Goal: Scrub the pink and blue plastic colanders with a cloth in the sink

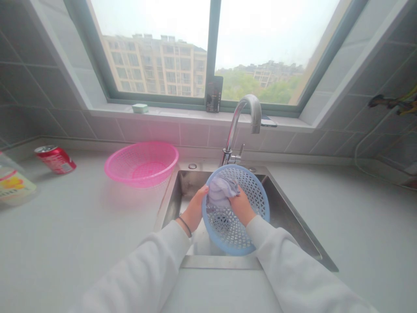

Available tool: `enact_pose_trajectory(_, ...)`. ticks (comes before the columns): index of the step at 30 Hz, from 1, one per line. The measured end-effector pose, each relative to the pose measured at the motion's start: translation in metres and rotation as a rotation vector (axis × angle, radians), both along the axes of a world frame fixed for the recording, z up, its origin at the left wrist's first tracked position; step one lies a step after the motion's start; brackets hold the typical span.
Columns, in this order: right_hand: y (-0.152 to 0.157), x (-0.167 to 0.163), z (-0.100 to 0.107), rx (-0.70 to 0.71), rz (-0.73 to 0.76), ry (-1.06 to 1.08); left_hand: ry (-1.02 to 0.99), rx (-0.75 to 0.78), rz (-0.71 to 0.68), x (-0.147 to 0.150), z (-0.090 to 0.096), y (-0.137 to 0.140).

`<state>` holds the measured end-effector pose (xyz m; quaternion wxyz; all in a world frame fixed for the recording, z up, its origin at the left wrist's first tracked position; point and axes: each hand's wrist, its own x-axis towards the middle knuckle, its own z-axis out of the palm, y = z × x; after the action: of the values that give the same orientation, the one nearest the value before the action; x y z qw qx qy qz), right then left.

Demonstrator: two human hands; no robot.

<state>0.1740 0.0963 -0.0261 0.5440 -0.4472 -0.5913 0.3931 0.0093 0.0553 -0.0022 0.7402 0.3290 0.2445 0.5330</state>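
Note:
Over the sink a blue plastic colander is tilted with its inside facing me. My left hand is closed on the colander's left rim, thumb near the top edge. A pale cloth with a darker patterned edge lies bunched against the inner wall. My right hand reaches into the colander, its fingers closed on the cloth and partly hidden by it.
A curved faucet rises behind the sink. On the left counter are a pink basket, a red can lying tilted and a labelled bottle. The windowsill holds green soap, a dark card-like box and a phone.

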Motion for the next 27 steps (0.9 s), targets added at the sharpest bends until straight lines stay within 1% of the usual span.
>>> enact_pose_trajectory(2, 0.001, 0.001, 0.001, 0.003, -0.085, 0.043, 0.002, 0.047, -0.009, 0.0, 0.002, -0.001)
enact_pose_trajectory(5, 0.003, 0.003, 0.003, 0.013, -0.191, 0.1, 0.025, 0.082, 0.01, 0.0, -0.002, 0.001)
enact_pose_trajectory(8, 0.004, 0.004, 0.004, 0.028, -0.199, 0.118, 0.074, 0.05, 0.035, -0.002, -0.011, 0.002)
enact_pose_trajectory(10, 0.002, 0.003, 0.007, 0.032, -0.131, 0.096, 0.088, 0.025, 0.038, -0.003, -0.015, 0.002)
enact_pose_trajectory(12, -0.001, 0.002, 0.01, 0.031, -0.026, 0.056, 0.075, 0.004, 0.037, -0.003, -0.017, 0.003)
enact_pose_trajectory(14, -0.006, 0.0, 0.013, 0.017, 0.09, -0.005, 0.048, -0.032, 0.039, -0.002, -0.017, 0.004)
enact_pose_trajectory(16, -0.011, -0.002, 0.017, -0.009, 0.166, -0.052, 0.019, -0.073, 0.044, 0.0, -0.016, 0.005)
enact_pose_trajectory(20, -0.015, -0.002, 0.023, -0.049, 0.241, -0.039, -0.042, -0.099, 0.04, 0.002, -0.014, 0.007)
enact_pose_trajectory(23, -0.017, -0.002, 0.026, -0.067, 0.332, -0.048, -0.079, -0.118, 0.015, 0.002, -0.014, 0.007)
enact_pose_trajectory(27, -0.02, -0.003, 0.03, -0.084, 0.423, -0.09, -0.111, -0.187, 0.068, 0.0, -0.014, 0.007)
